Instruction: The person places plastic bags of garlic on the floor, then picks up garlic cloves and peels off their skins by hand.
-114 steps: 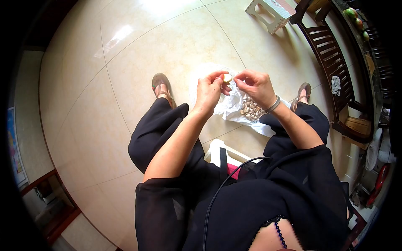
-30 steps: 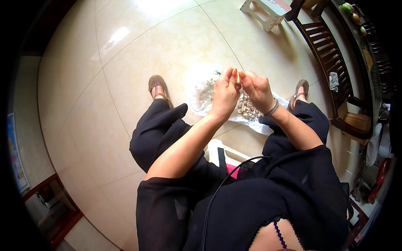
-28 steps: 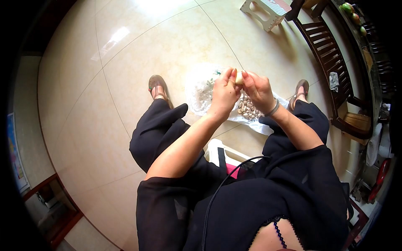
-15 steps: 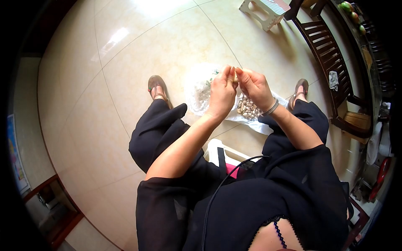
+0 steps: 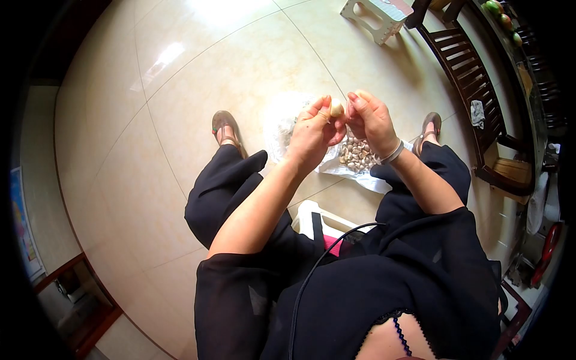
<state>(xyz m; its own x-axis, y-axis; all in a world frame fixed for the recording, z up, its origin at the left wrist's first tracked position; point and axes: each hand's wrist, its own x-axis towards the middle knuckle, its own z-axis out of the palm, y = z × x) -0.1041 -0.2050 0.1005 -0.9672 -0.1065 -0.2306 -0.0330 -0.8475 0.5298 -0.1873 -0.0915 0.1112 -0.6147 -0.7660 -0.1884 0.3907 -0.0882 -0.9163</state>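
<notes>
My left hand [image 5: 313, 131] pinches a pale, rounded piece that looks like a garlic clove [image 5: 336, 109] between thumb and fingers. Just to its right, my right hand [image 5: 373, 125] has thumb and fingertips drawn together. Whether anything small sits between them is too fine to make out. A narrow gap separates the right fingertips from the clove. Below the hands lies a heap of brownish-white cloves [image 5: 357, 155] on a white plastic bag [image 5: 367, 180]. Partly behind my left hand is a whitish, translucent plastic bag [image 5: 277, 129] whose contents I cannot make out.
Both feet rest on the tiled floor [image 5: 198, 78], on either side of the bags. A white plastic stool [image 5: 378, 18] stands at the top, near a dark slatted wooden bench [image 5: 462, 66] with a crumpled cloth [image 5: 477, 114]. Between my legs shows a white seat [image 5: 309, 210].
My hands have come apart slightly. My left hand has turned and moved a little left, bringing the pale clove into clearer view; the right has shifted a little right.
</notes>
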